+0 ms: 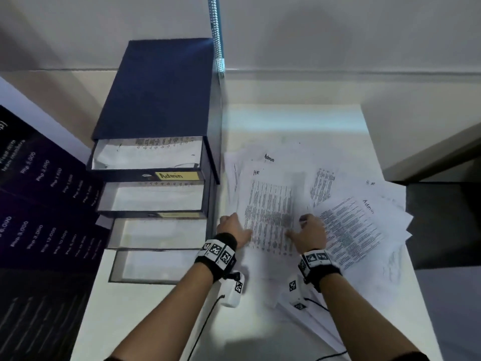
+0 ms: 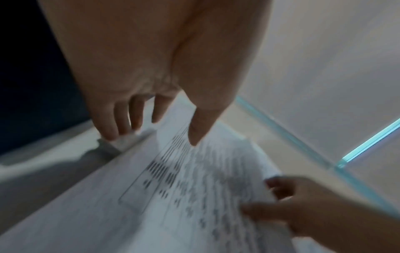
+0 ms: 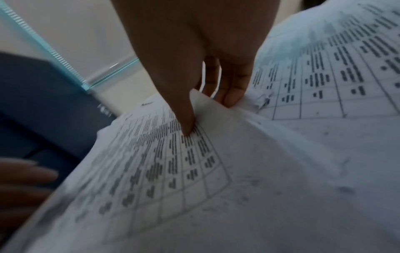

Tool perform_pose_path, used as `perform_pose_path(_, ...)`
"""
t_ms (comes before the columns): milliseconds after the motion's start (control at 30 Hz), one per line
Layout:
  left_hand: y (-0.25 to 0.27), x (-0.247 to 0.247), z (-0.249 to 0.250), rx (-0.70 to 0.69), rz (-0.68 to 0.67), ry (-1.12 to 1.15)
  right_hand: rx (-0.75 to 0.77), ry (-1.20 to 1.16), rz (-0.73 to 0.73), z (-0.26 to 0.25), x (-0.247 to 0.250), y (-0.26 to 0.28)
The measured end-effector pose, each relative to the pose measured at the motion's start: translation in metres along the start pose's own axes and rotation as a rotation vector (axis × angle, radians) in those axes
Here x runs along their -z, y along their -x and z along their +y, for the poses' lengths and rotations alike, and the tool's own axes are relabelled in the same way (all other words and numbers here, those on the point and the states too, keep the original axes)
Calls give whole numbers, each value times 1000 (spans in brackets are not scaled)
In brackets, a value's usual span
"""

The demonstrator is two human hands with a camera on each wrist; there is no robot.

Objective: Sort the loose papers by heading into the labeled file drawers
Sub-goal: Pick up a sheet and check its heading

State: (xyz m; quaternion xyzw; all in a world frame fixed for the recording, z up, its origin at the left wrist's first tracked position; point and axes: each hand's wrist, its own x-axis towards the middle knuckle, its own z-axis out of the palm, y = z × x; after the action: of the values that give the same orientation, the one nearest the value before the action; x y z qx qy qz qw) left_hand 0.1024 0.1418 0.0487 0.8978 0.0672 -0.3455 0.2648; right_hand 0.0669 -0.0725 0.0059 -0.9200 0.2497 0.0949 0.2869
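Observation:
A printed sheet headed "HR" [image 1: 270, 204] lies on top of a loose pile of papers on the white table [image 1: 299, 121]. My left hand [image 1: 234, 227] pinches its left edge, thumb on top [image 2: 194, 135]. My right hand [image 1: 309, 230] pinches its right edge, with the thumb on the print [image 3: 188, 126] and the fingers under the lifted edge. Sheets headed "Admin" [image 1: 348, 230] spread to the right. The dark blue drawer unit [image 1: 156, 100] stands to the left with several drawers pulled out. The top drawer [image 1: 148, 155], labeled "Admin" [image 1: 177, 175], holds papers.
A dark printed board [image 1: 39, 204] leans at the far left. A metal pole [image 1: 217, 35] rises behind the drawer unit against the wall. The pile overhangs the table's right edge, next to a dark surface [image 1: 442, 222]. The lower drawers' labels cannot be read.

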Motion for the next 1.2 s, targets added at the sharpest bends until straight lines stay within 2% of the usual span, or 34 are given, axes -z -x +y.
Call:
perform_pose_path(67, -13, -16, 0, 94, 115, -16, 154, 83, 42, 4, -2, 3)
perform_pose_path(167, -24, -32, -1, 80, 220, 43, 340, 263, 94, 13, -15, 6)
perform_pose_path(367, -24, -33, 0, -72, 427, 195, 354, 303, 111, 21, -25, 6)
perform_pose_path(467, -19, -34, 1, -124, 425, 136, 396, 265, 105, 18, -21, 8)
perform_pose_path(600, -16, -41, 2, -124, 363, 90, 459, 283, 117, 15, -15, 12)
perform_pose_path(733, -18, -46, -1, -16, 333, 372, 627, 326, 96, 16, -15, 15)
perform_pose_path(800, -20, -44, -5, 23, 363, 470, 747, 254, 53, 13, -11, 22)
perform_pose_path(967, -22, -35, -23, -34, 495, 565, 938, 123, -14, 8, 1, 45)
perform_pose_path(1067, -14, -37, -33, -108, 496, 586, 900, 106, -49, 15, 5, 50)
perform_pose_path(1133, -10, -39, -39, -150, 499, 588, 764, 71, -62, 22, 6, 48)
perform_pose_path(1200, -10, -45, -47, -150, 458, 620, 565, -46, -87, 29, 8, 48)
